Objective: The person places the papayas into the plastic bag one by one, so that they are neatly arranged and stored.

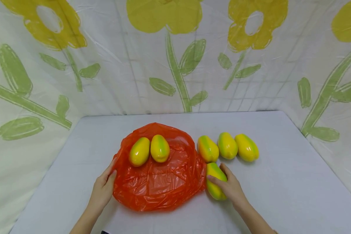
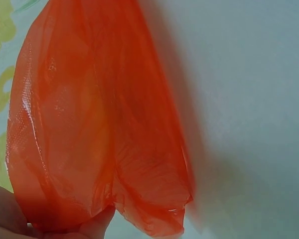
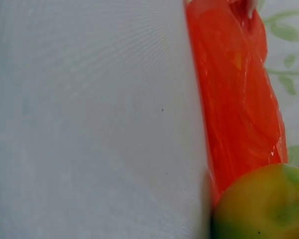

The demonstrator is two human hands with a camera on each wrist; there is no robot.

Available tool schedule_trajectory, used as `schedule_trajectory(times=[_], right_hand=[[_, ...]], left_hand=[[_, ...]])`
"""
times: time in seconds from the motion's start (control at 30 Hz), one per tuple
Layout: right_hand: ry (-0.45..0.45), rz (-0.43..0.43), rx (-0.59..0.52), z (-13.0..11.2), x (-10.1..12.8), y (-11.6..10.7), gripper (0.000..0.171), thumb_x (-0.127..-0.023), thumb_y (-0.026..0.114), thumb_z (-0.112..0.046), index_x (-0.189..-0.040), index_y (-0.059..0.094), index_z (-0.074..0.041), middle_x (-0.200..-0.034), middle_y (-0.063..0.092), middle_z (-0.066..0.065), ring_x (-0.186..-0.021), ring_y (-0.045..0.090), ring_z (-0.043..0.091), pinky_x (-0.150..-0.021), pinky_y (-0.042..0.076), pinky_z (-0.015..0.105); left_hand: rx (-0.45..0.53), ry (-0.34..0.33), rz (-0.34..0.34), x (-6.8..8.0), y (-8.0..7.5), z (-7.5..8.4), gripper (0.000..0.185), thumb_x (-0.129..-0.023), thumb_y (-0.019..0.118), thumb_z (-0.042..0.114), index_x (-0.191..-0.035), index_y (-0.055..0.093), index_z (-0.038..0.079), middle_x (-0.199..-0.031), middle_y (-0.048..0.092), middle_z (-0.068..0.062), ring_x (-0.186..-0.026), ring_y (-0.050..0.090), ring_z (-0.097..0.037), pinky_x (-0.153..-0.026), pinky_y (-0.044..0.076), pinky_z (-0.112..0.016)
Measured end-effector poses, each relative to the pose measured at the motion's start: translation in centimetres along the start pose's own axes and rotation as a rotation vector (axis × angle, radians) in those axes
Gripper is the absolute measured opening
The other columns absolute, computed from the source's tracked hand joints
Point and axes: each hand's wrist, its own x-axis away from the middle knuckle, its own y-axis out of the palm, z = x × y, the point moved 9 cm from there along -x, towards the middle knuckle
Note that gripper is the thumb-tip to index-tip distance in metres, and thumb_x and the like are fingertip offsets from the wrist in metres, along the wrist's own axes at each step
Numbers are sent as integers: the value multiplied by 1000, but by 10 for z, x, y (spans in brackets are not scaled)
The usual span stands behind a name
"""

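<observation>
An orange plastic bag (image 1: 158, 182) lies flat in the middle of the grey table (image 1: 280, 182). Two yellow-green fruits (image 1: 139, 151) (image 1: 160, 148) rest on its far part. My left hand (image 1: 113, 168) pinches the bag's left edge; the left wrist view shows the bag (image 2: 89, 124) bunched above my fingers (image 2: 97, 224). My right hand (image 1: 215, 172) grips a fourth fruit (image 1: 213, 190) lying against the bag's right edge, also seen in the right wrist view as the fruit (image 3: 264, 204) beside the bag (image 3: 239, 99).
Three more fruits (image 1: 208, 149) (image 1: 227, 145) (image 1: 247, 147) lie in a row just right of the bag, behind my right hand. A flower-print plastic sheet (image 1: 175, 65) walls the table at the back and sides.
</observation>
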Motion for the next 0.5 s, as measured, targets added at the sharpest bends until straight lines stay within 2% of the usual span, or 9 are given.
schedule_trajectory(times=[0.3,0.37,0.43,0.5], right_hand=[[12,-1,8,3,-1,2,88,-87,68,-39,-151,23,3,-155,25,26,-137,30,42,-112,23,63],[20,1,11,3,0,1,87,-88,67,-40,-151,25,2,-153,27,26,-135,31,42,-111,24,63],[29,3,18,4,1,1,86,-88,67,-41,-151,27,0,-152,30,27,-133,34,42,-110,25,64],[38,4,26,4,1,1,84,-88,67,-42,-151,28,-1,-150,32,27,-131,35,42,-108,27,65]], left_hand=[[5,10,-5,0,1,1,46,-104,39,9,-148,32,-5,-151,31,-25,-139,28,-44,-110,26,-53],[3,16,-2,0,1,1,46,-104,39,9,-148,32,-5,-151,31,-25,-139,28,-44,-114,27,-36],[0,23,-1,0,1,2,46,-104,39,9,-147,32,-6,-150,32,-25,-139,28,-45,-110,26,-17],[-9,22,2,0,1,2,46,-104,39,9,-147,32,-6,-150,32,-25,-138,29,-45,-106,25,-12]])
